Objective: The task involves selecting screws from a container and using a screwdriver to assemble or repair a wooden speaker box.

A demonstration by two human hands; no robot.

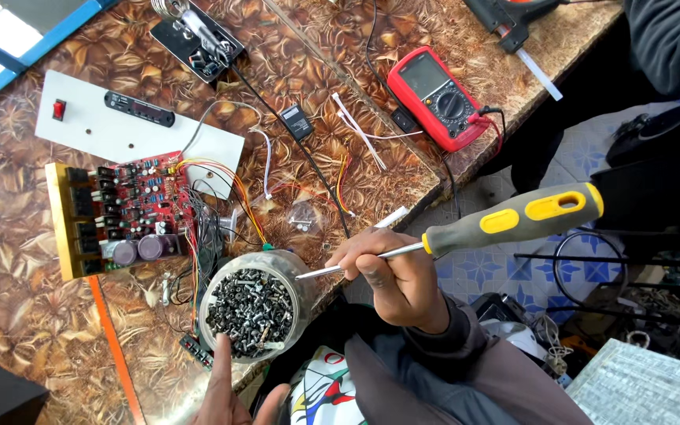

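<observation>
Head view: workbench from above, both hands low in frame.
Right hand [400, 277]: clamped around steel shaft of screwdriver [505, 221]; grey and yellow handle sticking out to the right, tip aimed at jar rim.
Left hand [226, 387]: open, forefinger stretched out, dipping into jar of screws [253, 307]; nothing pinched yet, as far as visible.
Jar position: near table edge, just beside wire bundle of red circuit board [127, 208].
Progress: judged early; screw not yet picked, none on screwdriver tip; board loose on table, white panel [131, 130] lying apart.
Panel markings: red switch at left end, black oblong display module near middle.
Packages: small clear plastic bag [303, 216] between wires and jar.
Meter: red multimeter [438, 96] further back, grey screen, round dial.
</observation>
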